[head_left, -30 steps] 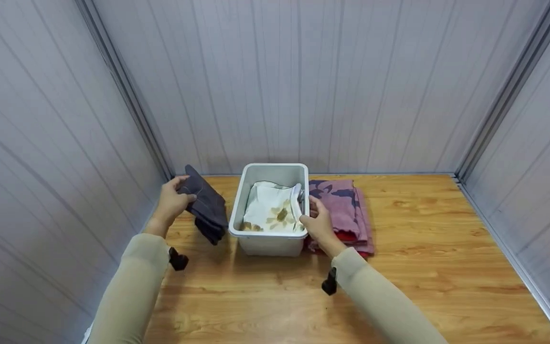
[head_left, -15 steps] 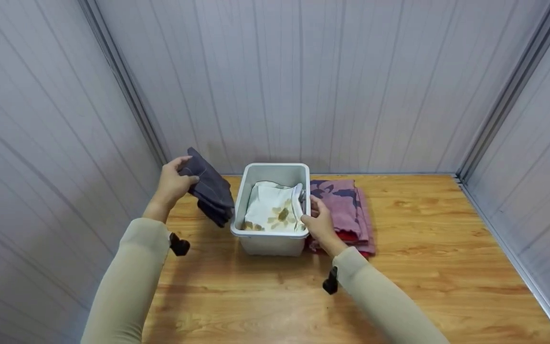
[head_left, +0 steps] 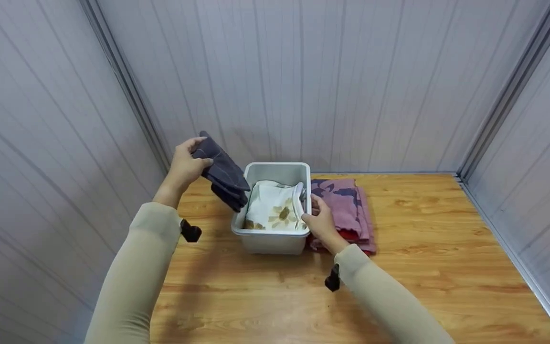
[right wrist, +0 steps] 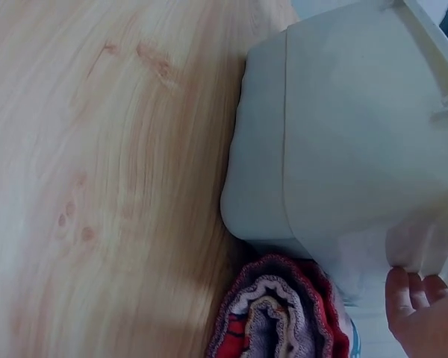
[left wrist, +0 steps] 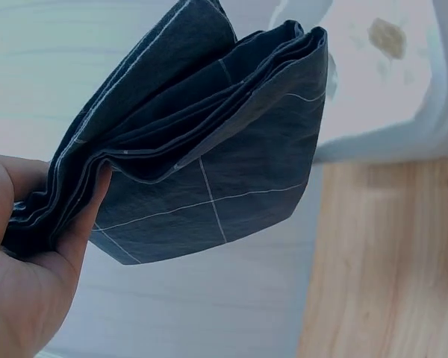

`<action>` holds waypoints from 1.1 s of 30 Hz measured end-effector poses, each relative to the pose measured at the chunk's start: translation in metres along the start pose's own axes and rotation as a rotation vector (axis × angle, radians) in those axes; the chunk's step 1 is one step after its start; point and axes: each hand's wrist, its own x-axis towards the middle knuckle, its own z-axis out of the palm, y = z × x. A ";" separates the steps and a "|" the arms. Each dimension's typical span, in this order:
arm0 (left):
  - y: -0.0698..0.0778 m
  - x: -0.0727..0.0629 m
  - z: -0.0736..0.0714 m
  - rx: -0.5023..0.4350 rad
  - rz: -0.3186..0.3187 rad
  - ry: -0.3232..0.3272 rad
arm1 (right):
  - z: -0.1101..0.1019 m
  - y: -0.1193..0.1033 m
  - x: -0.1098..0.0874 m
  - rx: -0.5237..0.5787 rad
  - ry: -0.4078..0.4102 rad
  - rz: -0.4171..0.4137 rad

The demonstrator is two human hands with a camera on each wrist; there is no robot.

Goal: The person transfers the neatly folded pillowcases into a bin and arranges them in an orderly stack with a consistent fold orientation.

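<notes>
My left hand [head_left: 186, 165] pinches a folded dark grey cloth with thin white lines [head_left: 225, 167], thumb on one side and fingers on the other. The cloth hangs slanted above the left rim of a light grey plastic bin [head_left: 272, 243]; its folded layers show in the left wrist view. Inside the bin lies a white cloth with a brown flower print [head_left: 272, 205]. At the bin's right side, my right hand [head_left: 323, 222] holds the rim, its thumb over the edge and fingers against the outer wall. The right wrist view shows those fingertips [right wrist: 417, 287] under the rim.
Right of the bin, close against it, lies a folded mauve cloth with dark patterns [head_left: 344, 210] and red edges. All stand on a wood-grain surface [head_left: 428, 258]. Pale panel walls [head_left: 275, 86] close off the back and both sides.
My left hand has lifted the dark grey cloth and carried it rightward, from beside the bin to above its left rim. My right hand stays at the bin's right rim.
</notes>
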 end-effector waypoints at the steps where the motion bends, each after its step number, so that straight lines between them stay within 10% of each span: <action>1: 0.003 0.001 0.003 -0.001 0.005 -0.002 | -0.001 -0.001 0.001 -0.016 -0.003 -0.004; 14: 0.034 0.001 0.033 -0.027 0.055 -0.051 | -0.011 -0.031 0.004 -0.171 -0.018 -0.133; 33: 0.058 -0.013 0.079 -0.087 0.175 -0.167 | 0.002 -0.069 0.010 0.573 -0.151 0.334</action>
